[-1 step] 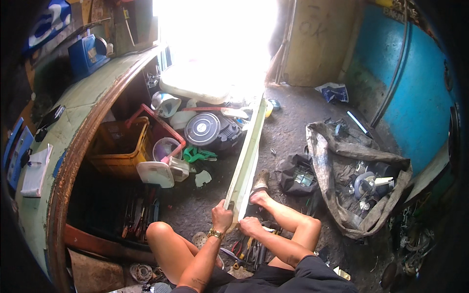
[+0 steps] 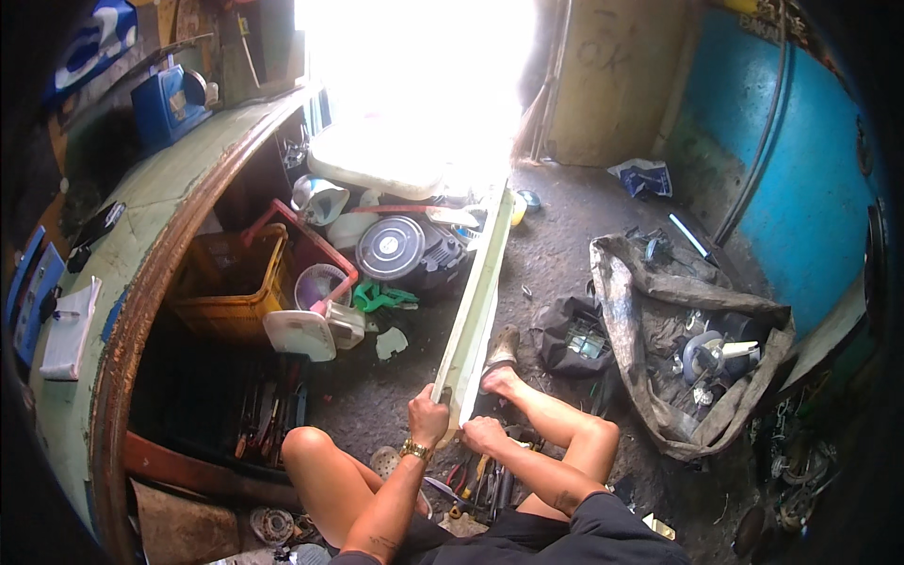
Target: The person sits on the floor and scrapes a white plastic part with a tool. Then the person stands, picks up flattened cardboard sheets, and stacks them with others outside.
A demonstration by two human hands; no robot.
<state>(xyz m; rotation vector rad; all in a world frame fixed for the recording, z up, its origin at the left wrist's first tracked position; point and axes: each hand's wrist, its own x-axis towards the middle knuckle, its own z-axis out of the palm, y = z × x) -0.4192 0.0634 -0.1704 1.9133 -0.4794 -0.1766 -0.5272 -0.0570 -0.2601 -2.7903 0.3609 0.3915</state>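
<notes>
Holding long pale-green channel [image 2: 474,311] in left grip [image 2: 428,418], seemingly pinching near end in right grip [image 2: 484,437]; not set down, cannot judge remaining work.

A cluttered workshop is suggested by hand tools [image 2: 482,482], a dirty floor [image 2: 565,226], a worn worktop [image 2: 165,193] and a grey sack [image 2: 612,325] in which loose parts [image 2: 702,360] are heaped.

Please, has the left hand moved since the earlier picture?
No, I see no shift: the left hand is at the same place relative to the orange plastic crate.
</notes>
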